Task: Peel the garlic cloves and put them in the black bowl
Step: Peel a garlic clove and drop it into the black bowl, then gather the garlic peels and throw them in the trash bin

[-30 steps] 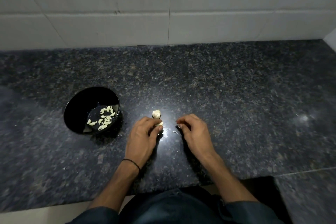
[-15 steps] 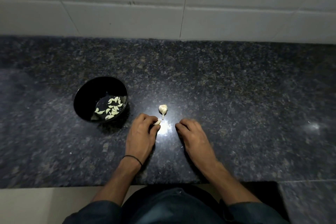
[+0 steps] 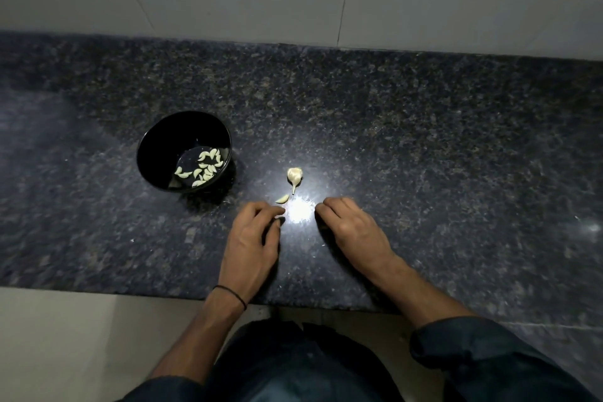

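Observation:
A black bowl (image 3: pixel 156 147) stands on the dark granite counter (image 3: pixel 424 140), left of centre, with several peeled cloves (image 3: pixel 203 168) in its bottom. To its right lies a small piece of garlic bulb (image 3: pixel 294 175) with its stem pointing toward me. One pale clove (image 3: pixel 282 198) lies on the counter just beyond the fingertips of my left hand (image 3: pixel 253 238). That hand rests on the counter with loosely curled fingers and holds nothing. My right hand (image 3: pixel 350 227) rests beside it, fingers bent down onto the stone, nothing in it.
A white tiled wall (image 3: pixel 293 0) backs the counter. The counter's front edge (image 3: pixel 98 285) runs just behind my wrists. Tiny flecks of garlic skin lie scattered around my hands. A bright light glare sits between my hands.
My left hand has let the clove go; it now lies free ahead of the fingertips. The right hand has flattened onto the counter. The view has tilted, showing more of the front edge.

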Available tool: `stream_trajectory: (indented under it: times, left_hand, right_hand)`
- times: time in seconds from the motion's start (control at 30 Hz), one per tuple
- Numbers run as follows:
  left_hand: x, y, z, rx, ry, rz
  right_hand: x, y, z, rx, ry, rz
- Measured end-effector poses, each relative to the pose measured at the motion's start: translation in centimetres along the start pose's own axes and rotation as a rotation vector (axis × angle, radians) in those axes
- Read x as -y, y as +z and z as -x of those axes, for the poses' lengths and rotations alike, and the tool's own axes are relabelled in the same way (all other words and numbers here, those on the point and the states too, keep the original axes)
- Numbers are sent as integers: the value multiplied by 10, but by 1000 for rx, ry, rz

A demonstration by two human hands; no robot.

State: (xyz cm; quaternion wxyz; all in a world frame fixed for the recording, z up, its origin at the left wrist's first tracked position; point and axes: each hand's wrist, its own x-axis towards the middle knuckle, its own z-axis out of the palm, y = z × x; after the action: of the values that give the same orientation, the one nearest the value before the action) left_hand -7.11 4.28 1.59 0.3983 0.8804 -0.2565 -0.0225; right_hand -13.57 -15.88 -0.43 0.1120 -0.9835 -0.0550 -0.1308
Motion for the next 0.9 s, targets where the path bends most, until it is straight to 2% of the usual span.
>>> stream_trajectory:
  times: [0.13, 0.2, 0.27, 0.37, 0.47, 0.57, 0.7, 0.9]
  left_hand:
    - [-3, 9, 5, 32, 1, -14]
    - [-6, 11, 5, 44, 17, -5]
    - [-7, 14, 2, 67, 41, 1]
    - [-8, 15, -5, 127, 79, 23]
    - [-7, 12, -15, 211, 148, 45]
    - [-2, 11, -24, 308, 233, 75]
    - [-1, 14, -29, 434, 375, 120]
    - [-19, 27, -5, 633, 588, 184]
  right_hand:
    - [-1, 5, -1, -30, 34, -36]
    - [2, 5, -5, -77, 144, -174]
    - [8, -3, -11, -180, 386, -436]
    - [17, -15, -8, -282, 887, -929]
    - [30, -23, 7, -417, 1157, -1271]
    - [49, -30, 24, -603, 1292, -1411]
    - [82, -31, 46, -912, 1393, -1483]
    - [139, -35, 98, -1306, 1461, -1460]
